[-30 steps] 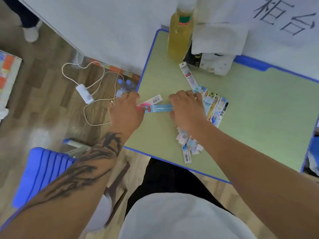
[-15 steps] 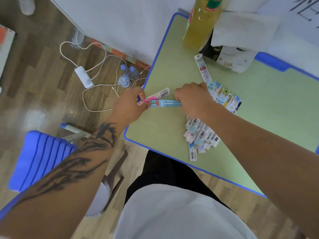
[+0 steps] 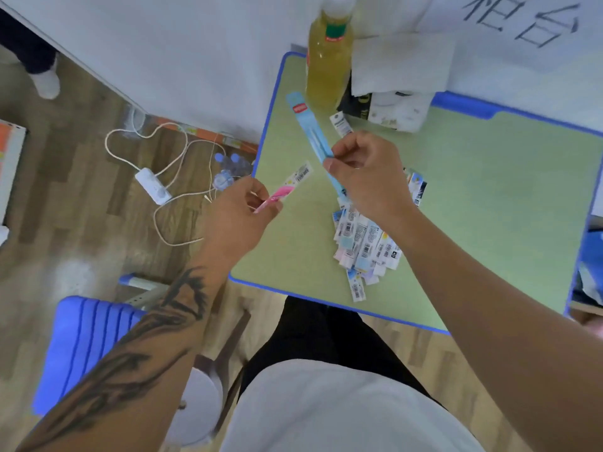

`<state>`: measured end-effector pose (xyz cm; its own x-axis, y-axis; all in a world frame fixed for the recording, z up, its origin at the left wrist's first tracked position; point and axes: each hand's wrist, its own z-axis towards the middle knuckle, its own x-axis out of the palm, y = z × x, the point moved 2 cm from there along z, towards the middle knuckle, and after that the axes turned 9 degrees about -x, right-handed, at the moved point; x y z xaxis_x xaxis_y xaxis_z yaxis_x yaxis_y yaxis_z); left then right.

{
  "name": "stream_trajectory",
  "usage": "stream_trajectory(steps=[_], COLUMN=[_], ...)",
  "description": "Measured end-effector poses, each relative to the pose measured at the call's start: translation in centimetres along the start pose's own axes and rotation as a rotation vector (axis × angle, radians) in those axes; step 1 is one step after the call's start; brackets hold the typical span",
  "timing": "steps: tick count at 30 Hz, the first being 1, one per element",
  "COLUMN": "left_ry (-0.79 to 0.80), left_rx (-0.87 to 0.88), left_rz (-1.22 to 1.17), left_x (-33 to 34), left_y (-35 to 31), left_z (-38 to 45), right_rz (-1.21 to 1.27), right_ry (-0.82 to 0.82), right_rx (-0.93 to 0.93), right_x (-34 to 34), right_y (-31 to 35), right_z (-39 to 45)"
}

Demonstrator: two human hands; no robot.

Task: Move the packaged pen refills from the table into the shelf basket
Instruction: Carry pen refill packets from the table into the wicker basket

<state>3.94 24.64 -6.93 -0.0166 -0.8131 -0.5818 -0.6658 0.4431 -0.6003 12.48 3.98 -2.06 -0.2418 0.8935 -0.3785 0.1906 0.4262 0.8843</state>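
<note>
Stationery shop or classroom-like room: green desk [image 3: 489, 197], blue chair [image 3: 81, 347], handwritten paper sign [image 3: 522, 24], wood floor [image 3: 65, 190].

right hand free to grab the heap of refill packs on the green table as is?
Probably not yet. The right hand hovers right over the heap of white barcoded refill packs, nothing between them, but it already pinches a long blue refill pack.

Juice bottle [image 3: 328, 60] (yellow), floor power strip [image 3: 152, 186]
</note>
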Motion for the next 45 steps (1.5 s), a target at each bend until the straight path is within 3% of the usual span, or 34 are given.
stream_trajectory(steps=[4,12,18,27,32,39,45], left_ry=[0.149,0.482,0.635,0.906,1.055,1.149,1.278], left_rx=[0.086,0.291,0.434,0.419,0.507,0.624,0.627], left_rz=[-0.182,-0.110,-0.091,0.010,0.150,0.299,0.427], left_x=[2.9,13.3,23.3,37.1,43.2,50.7,59.2], left_y=[-5.2,-12.8,-15.5,-14.2,-13.2,-12.9,-13.8], left_z=[-3.0,-13.5,-27.1,-49.0,-59.3,-67.7,-71.9], right_rz=[0.229,0.361,0.516,0.636,0.664,0.797,0.883], right_ry=[-0.219,-0.583,-0.830,-1.157,-1.355,-1.556,-1.722], right_rx=[0.101,0.201,0.219,0.205,0.251,0.243,0.289], right_x=[-4.5,-15.2,-22.1,-31.5,-35.0,-38.4,-41.9], right_y=[-1.0,-7.5,-12.4,-21.1,-25.3,-29.4,-32.9], right_z=[-4.9,-19.6,-33.0,-54.9,-65.8,-73.7,-77.7])
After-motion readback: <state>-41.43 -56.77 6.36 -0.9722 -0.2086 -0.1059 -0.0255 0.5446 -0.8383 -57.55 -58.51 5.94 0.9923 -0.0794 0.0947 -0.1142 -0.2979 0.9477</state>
